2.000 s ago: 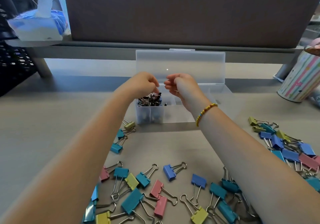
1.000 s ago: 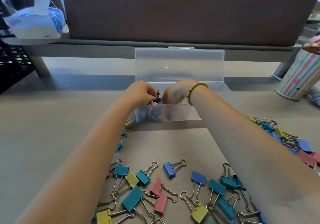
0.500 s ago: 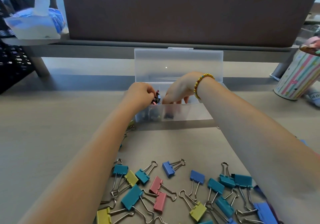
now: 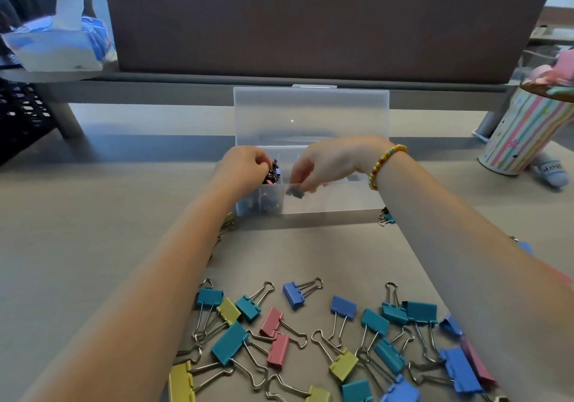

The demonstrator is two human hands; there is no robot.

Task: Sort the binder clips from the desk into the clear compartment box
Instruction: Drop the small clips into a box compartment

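The clear compartment box (image 4: 338, 201) stands open in the middle of the desk, its lid (image 4: 310, 115) upright behind. Its leftmost compartment holds a heap of small dark binder clips (image 4: 264, 204). My left hand (image 4: 243, 167) hovers over that heap, fingers curled, pinching small clips at its top. My right hand (image 4: 329, 165), with a yellow bead bracelet on the wrist, reaches into the neighbouring compartment and pinches a small dark teal clip (image 4: 295, 192), seen through the front wall. Several larger coloured binder clips (image 4: 293, 294) lie on the desk in front.
A brown partition (image 4: 310, 19) rises behind the box. A striped pastel tin (image 4: 521, 134) stands at the right, a tissue pack (image 4: 52, 44) on a shelf at the back left, a black mesh basket (image 4: 18, 112) at far left. More clips (image 4: 386, 216) lie by my right forearm.
Both hands came down from above the box into it. My right hand shifted to the second compartment and lowered a small clip there; my left stayed at the heap.
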